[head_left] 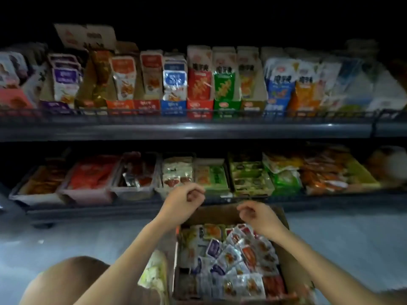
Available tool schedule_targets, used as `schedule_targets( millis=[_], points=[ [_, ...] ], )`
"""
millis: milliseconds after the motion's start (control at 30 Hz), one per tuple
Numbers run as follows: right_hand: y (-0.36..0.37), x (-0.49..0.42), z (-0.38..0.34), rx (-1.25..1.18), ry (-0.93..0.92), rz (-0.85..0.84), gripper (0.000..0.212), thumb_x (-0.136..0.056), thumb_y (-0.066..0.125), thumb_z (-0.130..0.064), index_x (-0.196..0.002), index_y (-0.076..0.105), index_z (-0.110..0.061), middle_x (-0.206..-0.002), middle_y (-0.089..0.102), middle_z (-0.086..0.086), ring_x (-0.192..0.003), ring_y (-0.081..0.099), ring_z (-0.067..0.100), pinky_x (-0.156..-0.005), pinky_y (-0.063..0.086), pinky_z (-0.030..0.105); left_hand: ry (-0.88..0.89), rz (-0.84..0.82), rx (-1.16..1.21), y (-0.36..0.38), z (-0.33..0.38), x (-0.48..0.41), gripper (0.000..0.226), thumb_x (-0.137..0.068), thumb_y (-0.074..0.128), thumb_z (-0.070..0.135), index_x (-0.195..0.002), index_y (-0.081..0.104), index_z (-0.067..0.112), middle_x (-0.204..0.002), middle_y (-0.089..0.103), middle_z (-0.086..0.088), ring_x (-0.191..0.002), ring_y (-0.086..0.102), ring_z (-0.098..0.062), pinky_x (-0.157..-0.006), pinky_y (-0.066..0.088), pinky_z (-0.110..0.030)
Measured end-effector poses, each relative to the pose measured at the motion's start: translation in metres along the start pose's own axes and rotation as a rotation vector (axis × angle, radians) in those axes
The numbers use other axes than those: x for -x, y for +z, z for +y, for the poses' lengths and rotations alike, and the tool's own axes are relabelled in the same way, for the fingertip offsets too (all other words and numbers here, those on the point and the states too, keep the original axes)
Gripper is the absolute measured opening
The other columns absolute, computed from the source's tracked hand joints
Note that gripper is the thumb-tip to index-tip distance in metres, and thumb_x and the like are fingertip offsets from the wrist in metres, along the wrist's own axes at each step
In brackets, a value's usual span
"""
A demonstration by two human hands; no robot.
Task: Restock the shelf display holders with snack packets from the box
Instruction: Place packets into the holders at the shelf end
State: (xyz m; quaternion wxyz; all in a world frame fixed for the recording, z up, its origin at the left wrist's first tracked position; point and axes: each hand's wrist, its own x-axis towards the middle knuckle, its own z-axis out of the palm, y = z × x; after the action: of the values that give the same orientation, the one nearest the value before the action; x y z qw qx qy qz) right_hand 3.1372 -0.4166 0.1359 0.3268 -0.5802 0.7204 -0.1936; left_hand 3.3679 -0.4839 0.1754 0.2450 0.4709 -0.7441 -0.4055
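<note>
A brown cardboard box [293, 271] stands on the floor in front of me, full of small snack packets [233, 260] in white, red and purple. My left hand [184, 200] hovers over the box's far left corner, fingers curled, holding nothing that I can see. My right hand [256, 214] hangs above the box's far edge, fingers loosely curled and empty. Just beyond the hands, the lower shelf carries a row of clear display holders [134, 190] with packets lying in them.
The upper shelf [187, 128] holds upright cardboard display boxes of packets behind a wire rail. A light packet bag [154, 274] lies left of the box. My bare knee [66, 280] is at the bottom left. Grey floor spreads on both sides.
</note>
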Motion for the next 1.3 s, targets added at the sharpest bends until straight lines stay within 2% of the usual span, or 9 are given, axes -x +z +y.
schedule_targets(
  millis=[167,333,433,633,767,933,1033,1133,1300],
  points=[
    [0.047,0.014,0.098,0.050,0.164,-0.059,0.018,-0.090,0.056,-0.014,-0.102,0.070,-0.016,-0.112,0.068,-0.002,-0.107,0.062,0.016,-0.081,0.042,0.020,-0.187,-0.091,-0.079,0.073,-0.061,0.016,0.011,-0.093,0.058,0.020,-0.102,0.062,0.025,-0.086,0.059,0.018,-0.077,0.054,0.005,-0.063,0.039,-0.001],
    [0.101,0.010,0.153,0.002,0.324,-0.112,0.019,-0.092,0.052,-0.015,-0.094,0.067,-0.004,-0.095,0.070,0.013,-0.090,0.064,0.028,-0.075,0.047,0.034,-0.270,0.013,-0.195,0.114,-0.112,0.025,0.021,-0.091,0.057,0.015,-0.111,0.064,0.020,-0.099,0.066,0.004,-0.085,0.060,-0.014,-0.066,0.042,-0.018],
    [0.130,-0.002,0.164,0.054,0.330,-0.139,0.026,-0.093,0.057,-0.025,-0.114,0.061,-0.011,-0.109,0.066,0.008,-0.101,0.062,0.023,-0.078,0.046,0.028,-0.210,0.049,-0.363,0.128,-0.138,0.028,0.024,-0.091,0.057,0.014,-0.114,0.065,0.012,-0.110,0.065,-0.007,-0.102,0.058,-0.028,-0.082,0.046,-0.033],
    [0.175,-0.044,0.170,0.161,0.239,-0.119,0.048,-0.095,0.055,-0.029,-0.140,0.041,-0.020,-0.138,0.051,0.001,-0.127,0.048,0.021,-0.101,0.038,0.028,-0.131,0.019,-0.555,0.141,-0.184,0.039,0.037,-0.088,0.041,0.032,-0.101,0.067,0.010,-0.093,0.068,-0.008,-0.085,0.062,-0.030,-0.077,0.049,-0.037],
    [0.202,-0.070,0.187,0.288,0.235,-0.133,0.053,-0.090,0.061,-0.027,-0.138,0.041,-0.019,-0.131,0.055,0.006,-0.122,0.050,0.026,-0.101,0.040,0.036,-0.129,0.053,-0.535,0.146,-0.186,0.040,0.026,-0.084,0.052,0.023,-0.100,0.068,0.010,-0.090,0.068,-0.007,-0.082,0.062,-0.028,-0.076,0.048,-0.036],
    [0.211,-0.064,0.203,0.368,0.152,-0.057,0.023,-0.089,0.057,-0.028,-0.110,0.066,-0.021,-0.106,0.068,0.001,-0.098,0.062,0.018,-0.088,0.046,0.032,-0.114,0.093,-0.472,0.147,-0.189,0.039,0.028,-0.083,0.055,0.023,-0.105,0.067,0.010,-0.093,0.068,-0.006,-0.086,0.061,-0.027,-0.080,0.046,-0.036],
    [0.196,-0.050,0.203,0.182,0.210,0.017,0.020,-0.093,0.056,-0.027,-0.090,0.072,-0.015,-0.085,0.070,0.002,-0.078,0.062,0.015,-0.067,0.043,0.026,-0.120,0.112,-0.471,0.150,-0.189,0.037,0.023,-0.079,0.066,0.010,-0.102,0.068,0.009,-0.093,0.068,-0.006,-0.086,0.061,-0.028,-0.078,0.044,-0.035],
    [0.165,-0.034,0.184,-0.307,0.358,0.144,0.017,-0.092,0.059,-0.028,-0.081,0.069,-0.020,-0.076,0.068,-0.006,-0.072,0.065,0.011,-0.062,0.046,0.022,-0.152,0.142,-0.430,0.157,-0.179,0.035,0.020,-0.081,0.063,0.008,-0.100,0.069,0.009,-0.095,0.068,-0.007,-0.089,0.061,-0.029,-0.078,0.046,-0.036],
    [0.128,-0.016,0.133,-1.026,0.605,0.342,0.007,-0.086,0.067,-0.012,-0.085,0.070,-0.019,-0.084,0.072,-0.002,-0.075,0.069,0.005,-0.065,0.054,0.020,-0.626,0.081,0.065,0.170,-0.134,0.030,0.031,-0.089,0.061,0.036,-0.111,0.063,0.013,-0.100,0.064,0.004,-0.096,0.060,-0.015,-0.070,0.041,-0.013]
  ],
)
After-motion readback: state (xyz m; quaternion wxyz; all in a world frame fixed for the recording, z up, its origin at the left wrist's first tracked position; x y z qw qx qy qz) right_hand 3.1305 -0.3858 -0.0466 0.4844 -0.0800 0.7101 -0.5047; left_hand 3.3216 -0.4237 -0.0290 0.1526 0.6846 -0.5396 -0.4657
